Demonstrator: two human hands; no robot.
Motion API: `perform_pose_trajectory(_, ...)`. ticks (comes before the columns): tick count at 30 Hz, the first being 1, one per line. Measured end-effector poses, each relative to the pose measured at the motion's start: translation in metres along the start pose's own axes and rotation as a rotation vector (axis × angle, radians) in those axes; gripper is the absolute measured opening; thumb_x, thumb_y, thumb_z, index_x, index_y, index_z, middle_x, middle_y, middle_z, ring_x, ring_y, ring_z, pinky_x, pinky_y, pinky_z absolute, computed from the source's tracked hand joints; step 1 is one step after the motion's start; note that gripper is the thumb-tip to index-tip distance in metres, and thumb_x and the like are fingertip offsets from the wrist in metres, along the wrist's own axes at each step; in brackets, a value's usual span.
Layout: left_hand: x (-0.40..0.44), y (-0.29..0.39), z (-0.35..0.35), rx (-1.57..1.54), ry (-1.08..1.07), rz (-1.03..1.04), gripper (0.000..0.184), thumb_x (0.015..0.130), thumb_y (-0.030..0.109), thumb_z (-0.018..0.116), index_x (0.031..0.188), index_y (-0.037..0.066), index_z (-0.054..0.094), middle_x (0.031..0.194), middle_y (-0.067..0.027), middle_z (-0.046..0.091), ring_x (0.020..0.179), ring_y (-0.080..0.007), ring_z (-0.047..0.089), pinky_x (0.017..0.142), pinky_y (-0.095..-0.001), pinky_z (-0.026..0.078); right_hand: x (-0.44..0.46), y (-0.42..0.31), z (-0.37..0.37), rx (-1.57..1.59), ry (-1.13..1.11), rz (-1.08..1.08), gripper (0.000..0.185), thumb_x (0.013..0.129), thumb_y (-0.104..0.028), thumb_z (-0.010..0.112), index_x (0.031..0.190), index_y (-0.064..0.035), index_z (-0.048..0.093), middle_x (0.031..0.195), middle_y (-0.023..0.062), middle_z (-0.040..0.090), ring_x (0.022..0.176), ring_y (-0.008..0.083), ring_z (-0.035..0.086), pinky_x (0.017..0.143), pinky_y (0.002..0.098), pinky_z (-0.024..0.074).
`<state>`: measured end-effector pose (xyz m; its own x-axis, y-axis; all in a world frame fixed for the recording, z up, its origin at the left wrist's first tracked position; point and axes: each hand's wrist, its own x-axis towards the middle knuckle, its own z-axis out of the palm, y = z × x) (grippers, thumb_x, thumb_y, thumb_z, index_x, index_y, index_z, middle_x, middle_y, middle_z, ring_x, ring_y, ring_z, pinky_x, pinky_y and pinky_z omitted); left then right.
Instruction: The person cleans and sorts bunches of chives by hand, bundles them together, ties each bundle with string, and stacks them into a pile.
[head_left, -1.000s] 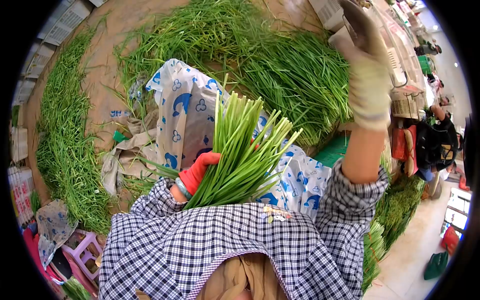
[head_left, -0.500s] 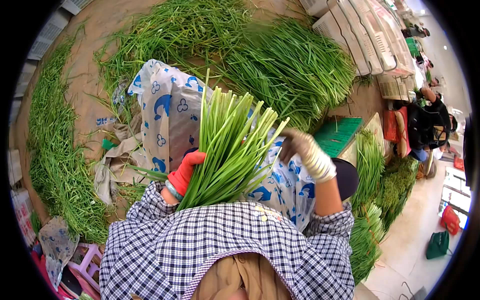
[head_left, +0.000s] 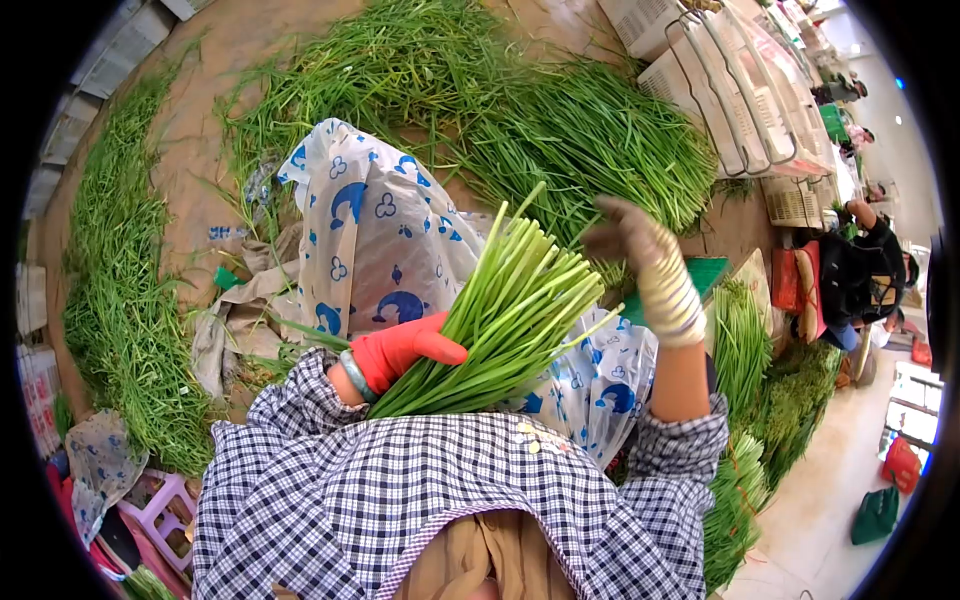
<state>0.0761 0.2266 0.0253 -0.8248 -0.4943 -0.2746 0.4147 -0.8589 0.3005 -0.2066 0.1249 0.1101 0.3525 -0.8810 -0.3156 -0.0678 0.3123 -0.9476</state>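
The left hand [head_left: 410, 352] grips the bunch [head_left: 490, 335], whose long axis slants, pale ends [head_left: 562, 268] pointing forward-right. The right hand [head_left: 635, 255] is near these; its opening I cannot tell. Beyond the bunch, stalks [head_left: 590, 150] lie on brown floor [head_left: 195, 150]; rightward stand crates [head_left: 725, 95].

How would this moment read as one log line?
left grip: red-gloved, holding green stalks | right grip: pale-gloved, near the stalk tips | blue-patterned plastic: showing on both sides

Purple stool [head_left: 165, 494], white plastic crates [head_left: 745, 100]
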Motion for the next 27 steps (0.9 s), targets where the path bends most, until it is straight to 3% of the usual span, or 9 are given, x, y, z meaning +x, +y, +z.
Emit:
perform_pose_trajectory(6, 0.003, -0.001, 0.002, 0.079, -0.093, -0.025, 0.088, 0.069, 0.027, 0.08, 0.142, 0.002, 0.038, 0.131, -0.0201, 0.054, 0.117, -0.0356, 0.056, 0.103, -0.046, 0.043, 0.054, -0.025, 0.06, -0.442, -0.408, -0.19, 0.036, 0.099, -0.029, 0.05, 0.115, 0.0008, 0.063, 0.11, 0.0125, 0.068, 0.105, 0.0231, 0.062, 0.096, 0.0329, 0.0466)
perform_pose_trajectory(7, 0.003, -0.002, -0.001, 0.023, -0.105, 0.0, 0.089, 0.069, 0.028, 0.08, 0.142, 0.002, 0.037, 0.131, -0.0201, 0.054, 0.117, -0.0364, 0.056, 0.103, -0.047, 0.043, 0.068, -0.031, 0.062, -0.048, -0.362, -0.234, 0.031, 0.099, -0.024, 0.047, 0.102, -0.0018, 0.069, 0.107, 0.0104, 0.069, 0.102, 0.0228, 0.063, 0.094, 0.0321, 0.0476)
perform_pose_trajectory(8, 0.002, -0.004, -0.001, -0.039, -0.114, 0.026, 0.089, 0.069, 0.03, 0.08, 0.143, 0.002, 0.037, 0.131, -0.0201, 0.054, 0.118, -0.0372, 0.056, 0.102, -0.0479, 0.043, 0.072, -0.054, 0.044, -0.767, -0.045, -0.761, 0.031, 0.099, -0.021, 0.045, 0.096, -0.0008, 0.068, 0.101, 0.013, 0.069, 0.093, 0.0253, 0.065, 0.084, 0.0322, 0.0525)
perform_pose_trajectory(11, -0.008, -0.009, -0.007, -0.104, -0.041, 0.068, 0.091, 0.07, 0.032, 0.079, 0.144, 0.002, 0.035, 0.133, -0.0204, 0.053, 0.116, -0.0379, 0.057, 0.102, -0.0494, 0.044, 0.056, -0.12, -0.044, -0.229, 0.44, -0.85, 0.029, 0.099, -0.016, 0.039, 0.11, 0.0011, 0.06, 0.107, 0.015, 0.066, 0.093, 0.0262, 0.065, 0.08, 0.0351, 0.0526)
perform_pose_trajectory(14, -0.014, -0.008, -0.01, -0.11, 0.027, 0.128, 0.09, 0.07, 0.033, 0.079, 0.143, 0.001, 0.036, 0.132, -0.0209, 0.053, 0.114, -0.0383, 0.058, 0.102, -0.0499, 0.044, 0.007, -0.138, -0.059, -1.358, 1.279, -0.976, 0.037, 0.098, -0.008, 0.037, 0.13, 0.0001, 0.052, 0.12, 0.016, 0.062, 0.11, 0.0238, 0.06, 0.101, 0.0353, 0.0446)
perform_pose_trajectory(15, -0.014, -0.009, -0.012, -0.114, 0.04, 0.155, 0.09, 0.07, 0.033, 0.079, 0.143, 0.001, 0.037, 0.131, -0.0209, 0.054, 0.113, -0.0381, 0.058, 0.102, -0.0494, 0.045, -0.004, -0.133, -0.047, -0.815, 1.043, -0.717, 0.037, 0.096, -0.005, 0.037, 0.13, 0.0016, 0.051, 0.128, 0.0148, 0.058, 0.109, 0.0242, 0.06, 0.102, 0.0355, 0.0435)
perform_pose_trajectory(19, -0.014, -0.007, -0.02, -0.126, 0.037, 0.155, 0.089, 0.069, 0.034, 0.079, 0.142, 0.001, 0.039, 0.128, -0.0207, 0.056, 0.109, -0.0375, 0.06, 0.098, -0.0479, 0.047, -0.025, 0.005, -0.015, -0.527, 0.321, -0.247, 0.026, 0.098, -0.021, 0.054, 0.118, -0.0064, 0.062, 0.074, 0.0024, 0.064, 0.066, 0.0125, 0.06, 0.056, 0.0236, 0.0477)
perform_pose_trajectory(21, -0.015, -0.002, -0.014, -0.096, 0.059, 0.16, 0.088, 0.069, 0.033, 0.078, 0.142, 0.002, 0.039, 0.128, -0.0196, 0.056, 0.109, -0.0357, 0.06, 0.097, -0.0465, 0.048, -0.034, 0.073, 0.006, 0.036, 0.095, 0.254, 0.036, 0.096, -0.031, 0.058, 0.12, -0.0043, 0.061, 0.093, 0.008, 0.067, 0.084, 0.0127, 0.065, 0.07, 0.0248, 0.0525)
perform_pose_trajectory(27, -0.012, 0.015, 0.018, 0.144, 0.203, 0.161, 0.086, 0.069, 0.027, 0.078, 0.142, 0.002, 0.039, 0.128, -0.0138, 0.057, 0.111, -0.026, 0.059, 0.096, -0.0392, 0.048, -0.034, 0.105, 0.089, 1.09, 0.379, 0.011, 0.042, 0.094, -0.03, 0.06, 0.127, -0.0046, 0.055, 0.119, 0.012, 0.063, 0.107, 0.0266, 0.062, 0.096, 0.042, 0.0514)
